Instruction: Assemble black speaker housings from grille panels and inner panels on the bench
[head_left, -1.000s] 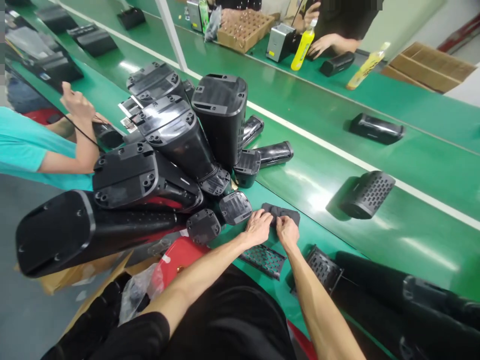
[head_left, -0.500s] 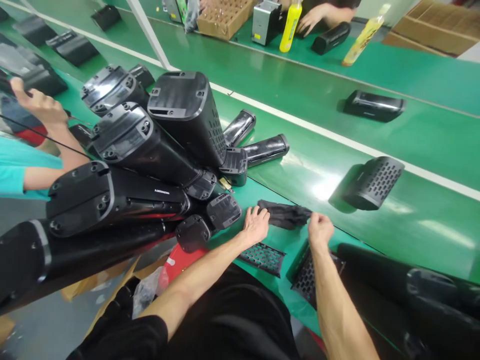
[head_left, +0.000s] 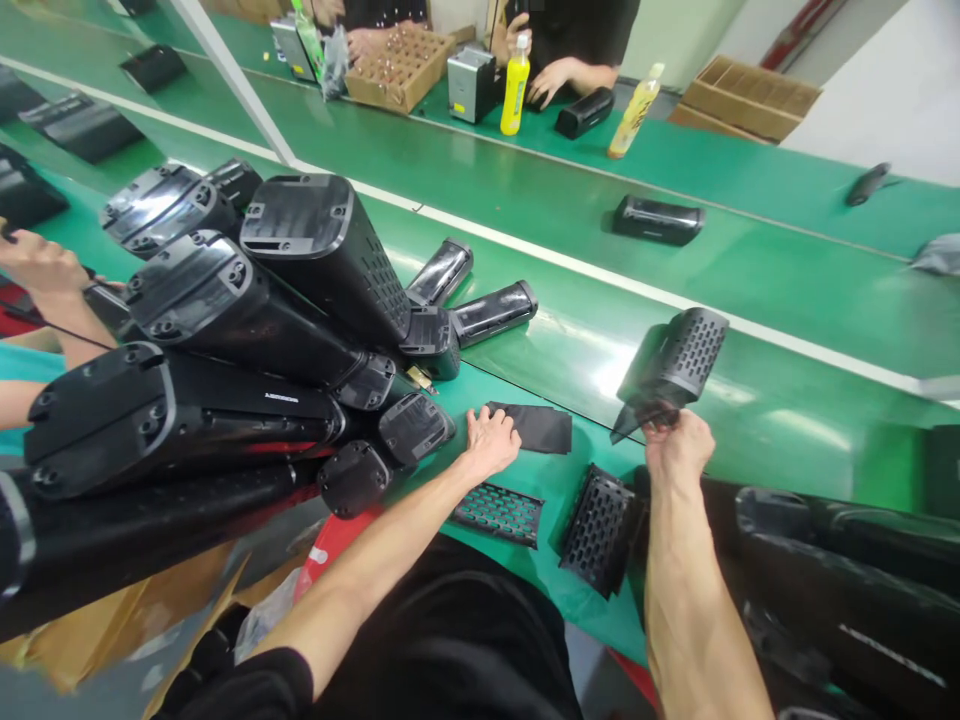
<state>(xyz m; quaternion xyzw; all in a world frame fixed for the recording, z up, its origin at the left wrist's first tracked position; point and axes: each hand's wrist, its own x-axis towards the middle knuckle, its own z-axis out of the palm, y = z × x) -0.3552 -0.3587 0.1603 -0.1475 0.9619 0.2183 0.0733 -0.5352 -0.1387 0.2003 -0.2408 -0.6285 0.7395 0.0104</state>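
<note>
A flat black sheet (head_left: 544, 428) lies on the green bench in front of me. My left hand (head_left: 491, 443) rests on its left end, fingers spread and pressing down. My right hand (head_left: 681, 442) is closed on a thin, dark, partly see-through film (head_left: 651, 408), held up to the right of the sheet. Behind that film sits a speaker-like black housing with a slotted face (head_left: 694, 350). Nearer to me are a slotted black grille panel (head_left: 502, 513) by my left forearm and a second grille panel (head_left: 598, 530) beside my right forearm.
Large black cylindrical housings (head_left: 300, 290) are piled on the left. More lie at the lower right (head_left: 855, 590). A green conveyor with a white line (head_left: 570, 262) runs beyond the bench. Opposite are bottles (head_left: 515, 88), a cardboard tray (head_left: 401, 70) and co-workers' hands (head_left: 551, 80). Another co-worker's hand (head_left: 45, 265) is at left.
My right hand has moved right and away from the bunched black material, carrying a thin film. The sheet under my left hand now lies flat. The view has shifted.
</note>
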